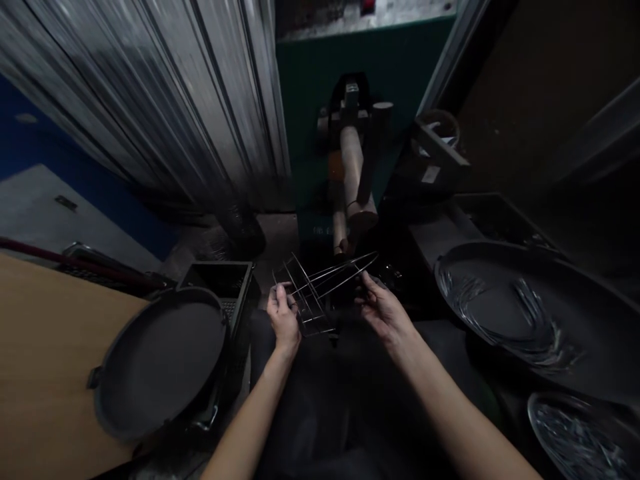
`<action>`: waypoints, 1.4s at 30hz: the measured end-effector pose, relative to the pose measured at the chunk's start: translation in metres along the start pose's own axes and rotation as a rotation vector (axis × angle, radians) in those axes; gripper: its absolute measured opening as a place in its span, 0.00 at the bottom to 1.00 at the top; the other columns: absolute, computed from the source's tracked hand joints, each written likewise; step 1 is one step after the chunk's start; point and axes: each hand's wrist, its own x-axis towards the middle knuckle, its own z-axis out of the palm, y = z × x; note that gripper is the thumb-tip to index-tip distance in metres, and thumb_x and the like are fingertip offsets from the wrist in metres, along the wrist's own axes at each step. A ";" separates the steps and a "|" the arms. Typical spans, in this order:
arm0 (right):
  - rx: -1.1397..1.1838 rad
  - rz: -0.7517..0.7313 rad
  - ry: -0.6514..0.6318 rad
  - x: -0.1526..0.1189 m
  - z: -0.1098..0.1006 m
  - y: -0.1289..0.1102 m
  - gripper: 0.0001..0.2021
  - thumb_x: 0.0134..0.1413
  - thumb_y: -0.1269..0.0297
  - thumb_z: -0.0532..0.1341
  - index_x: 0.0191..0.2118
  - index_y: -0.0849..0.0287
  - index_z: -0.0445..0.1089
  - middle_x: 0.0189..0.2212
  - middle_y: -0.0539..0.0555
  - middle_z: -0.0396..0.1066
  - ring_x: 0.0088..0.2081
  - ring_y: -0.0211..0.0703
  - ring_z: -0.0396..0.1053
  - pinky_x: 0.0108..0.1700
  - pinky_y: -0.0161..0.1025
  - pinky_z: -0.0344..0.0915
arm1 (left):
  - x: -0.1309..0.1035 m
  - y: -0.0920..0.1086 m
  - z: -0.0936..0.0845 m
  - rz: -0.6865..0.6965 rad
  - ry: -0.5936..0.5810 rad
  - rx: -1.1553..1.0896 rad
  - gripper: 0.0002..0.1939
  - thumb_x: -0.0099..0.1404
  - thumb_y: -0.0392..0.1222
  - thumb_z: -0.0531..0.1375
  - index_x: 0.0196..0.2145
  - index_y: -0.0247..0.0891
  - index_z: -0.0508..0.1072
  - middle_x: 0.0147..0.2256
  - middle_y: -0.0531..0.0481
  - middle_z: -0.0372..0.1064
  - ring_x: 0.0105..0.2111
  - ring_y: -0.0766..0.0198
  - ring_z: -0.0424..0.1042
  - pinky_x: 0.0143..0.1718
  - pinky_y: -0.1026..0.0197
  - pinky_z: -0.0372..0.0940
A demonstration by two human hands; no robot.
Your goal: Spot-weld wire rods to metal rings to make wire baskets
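A thin metal wire rack (311, 293) is held up in front of my body, below the machine's arms. Its boxy frame end is on the left, and a long pointed loop reaches to the right. My left hand (283, 313) is closed on the frame end, thumb on top. At the loop's tip, my right hand (379, 305) pinches the wire between thumb and fingers. The machine's thick cylindrical arm (356, 167) stands just beyond the rack, with a lower arm (340, 227) under it.
To the left is a round black tray (163, 363) near a dark crate (220, 273) and a wooden board (55, 360). On the right, a large round tray (500, 313) holds bent wires; a smaller bowl (540, 407) holds small metal pieces. Corrugated metal (165, 87) stands behind.
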 end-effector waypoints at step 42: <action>0.035 0.036 0.091 -0.009 0.030 -0.006 0.11 0.34 0.71 0.73 0.28 0.61 0.73 0.24 0.45 0.69 0.22 0.27 0.63 0.18 0.25 0.58 | 0.015 0.021 0.010 -0.082 -0.056 0.031 0.19 0.60 0.55 0.58 0.35 0.34 0.70 0.17 0.61 0.48 0.15 0.77 0.46 0.15 0.73 0.41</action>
